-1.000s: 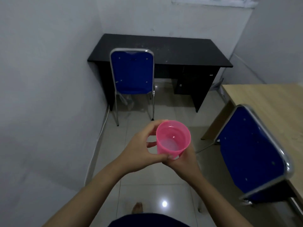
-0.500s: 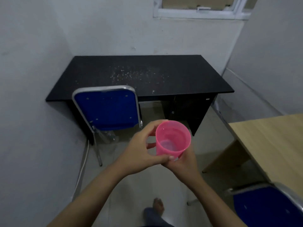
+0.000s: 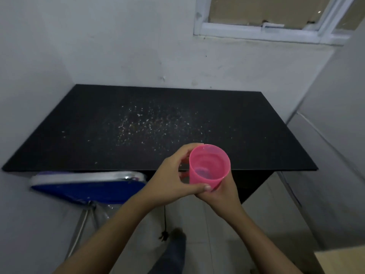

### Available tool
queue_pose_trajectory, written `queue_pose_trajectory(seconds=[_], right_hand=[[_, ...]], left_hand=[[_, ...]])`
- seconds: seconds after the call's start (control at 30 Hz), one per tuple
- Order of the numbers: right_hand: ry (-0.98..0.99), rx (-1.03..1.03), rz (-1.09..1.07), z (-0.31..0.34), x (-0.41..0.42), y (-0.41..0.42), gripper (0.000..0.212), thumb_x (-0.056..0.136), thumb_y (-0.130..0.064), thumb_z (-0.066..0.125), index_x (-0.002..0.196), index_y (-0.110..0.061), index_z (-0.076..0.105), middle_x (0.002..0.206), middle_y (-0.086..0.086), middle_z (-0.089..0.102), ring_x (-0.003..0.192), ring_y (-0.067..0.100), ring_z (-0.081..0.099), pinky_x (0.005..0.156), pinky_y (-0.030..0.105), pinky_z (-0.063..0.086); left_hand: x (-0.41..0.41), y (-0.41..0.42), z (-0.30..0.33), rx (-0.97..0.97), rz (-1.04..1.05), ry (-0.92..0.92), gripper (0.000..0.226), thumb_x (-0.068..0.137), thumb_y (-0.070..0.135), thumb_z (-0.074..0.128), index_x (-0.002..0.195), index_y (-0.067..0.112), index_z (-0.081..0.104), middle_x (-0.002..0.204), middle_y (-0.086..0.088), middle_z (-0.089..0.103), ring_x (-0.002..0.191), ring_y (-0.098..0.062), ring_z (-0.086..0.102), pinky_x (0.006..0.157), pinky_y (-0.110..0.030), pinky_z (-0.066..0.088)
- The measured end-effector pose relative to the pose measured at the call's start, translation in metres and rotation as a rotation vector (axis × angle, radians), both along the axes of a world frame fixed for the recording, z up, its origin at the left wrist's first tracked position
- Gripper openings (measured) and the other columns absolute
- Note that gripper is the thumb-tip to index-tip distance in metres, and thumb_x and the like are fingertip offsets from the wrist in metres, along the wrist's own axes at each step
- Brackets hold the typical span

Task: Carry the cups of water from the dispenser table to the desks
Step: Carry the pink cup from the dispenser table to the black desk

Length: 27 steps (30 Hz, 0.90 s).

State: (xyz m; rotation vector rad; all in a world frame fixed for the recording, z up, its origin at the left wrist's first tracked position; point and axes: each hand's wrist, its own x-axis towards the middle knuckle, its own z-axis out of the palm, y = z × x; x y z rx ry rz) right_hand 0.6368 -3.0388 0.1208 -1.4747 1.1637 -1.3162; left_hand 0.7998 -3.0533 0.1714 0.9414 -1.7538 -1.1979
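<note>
A pink plastic cup (image 3: 209,167) with a little water in it is upright in both my hands, over the front edge of the black desk (image 3: 98,127). My left hand (image 3: 169,180) wraps its left side, thumb across the lower front. My right hand (image 3: 223,192) cups it from below and the right. The desk top is dusted with pale specks in its middle and bears nothing else in view.
A blue chair with a chrome frame (image 3: 88,184) is pushed in at the desk's front left. White walls close the left, back and right, with a window (image 3: 266,14) above. A corner of a light wooden desk (image 3: 339,262) shows at bottom right. My foot (image 3: 175,246) is on the tiled floor.
I have walked up to the black desk, which now fills the view. The cup, still held the same way in both hands, is now above the desk's front edge.
</note>
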Motion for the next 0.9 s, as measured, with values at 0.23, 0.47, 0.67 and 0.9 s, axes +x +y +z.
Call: queue_pose_trajectory(seconds=[0.23, 0.47, 0.67, 0.9], right_hand=[[0.028, 0.039, -0.029, -0.014, -0.005, -0.144, 0.076, 0.061, -0.035, 0.087, 0.126, -0.035, 0.048, 0.115, -0.019, 0.064, 0.105, 0.002, 0.064, 0.076, 0.010, 0.052], [0.016, 0.100, -0.031, -0.041, -0.006, -0.244, 0.077, 0.063, -0.026, 0.087, 0.128, -0.035, 0.047, 0.121, -0.014, 0.062, 0.111, 0.009, 0.063, 0.083, 0.016, 0.052], [0.087, 0.164, -0.002, -0.083, -0.011, -0.305, 0.078, 0.064, -0.016, 0.088, 0.128, -0.032, 0.048, 0.120, -0.013, 0.063, 0.109, 0.009, 0.064, 0.083, 0.017, 0.053], [0.130, 0.204, 0.027, -0.120, -0.012, -0.357, 0.079, 0.064, -0.011, 0.087, 0.128, -0.034, 0.048, 0.121, -0.015, 0.062, 0.111, 0.009, 0.062, 0.086, 0.017, 0.052]], left_hand=[[-0.004, -0.145, -0.011, 0.053, 0.000, 0.048, 0.078, 0.062, 0.020, 0.088, 0.127, 0.042, 0.049, 0.127, 0.019, 0.058, 0.119, -0.007, 0.057, 0.085, -0.020, 0.054], [-0.005, -0.253, -0.037, 0.082, -0.013, -0.046, 0.084, 0.062, 0.018, 0.089, 0.132, 0.036, 0.046, 0.128, 0.022, 0.055, 0.118, -0.005, 0.057, 0.088, -0.020, 0.053], [-0.007, -0.311, -0.077, 0.177, 0.029, -0.049, 0.083, 0.061, 0.011, 0.090, 0.131, 0.029, 0.049, 0.127, 0.017, 0.058, 0.117, -0.011, 0.059, 0.088, -0.027, 0.056], [-0.009, -0.356, -0.113, 0.289, 0.090, -0.051, 0.085, 0.062, 0.008, 0.089, 0.133, 0.028, 0.048, 0.129, 0.017, 0.057, 0.119, -0.009, 0.059, 0.091, -0.021, 0.052]])
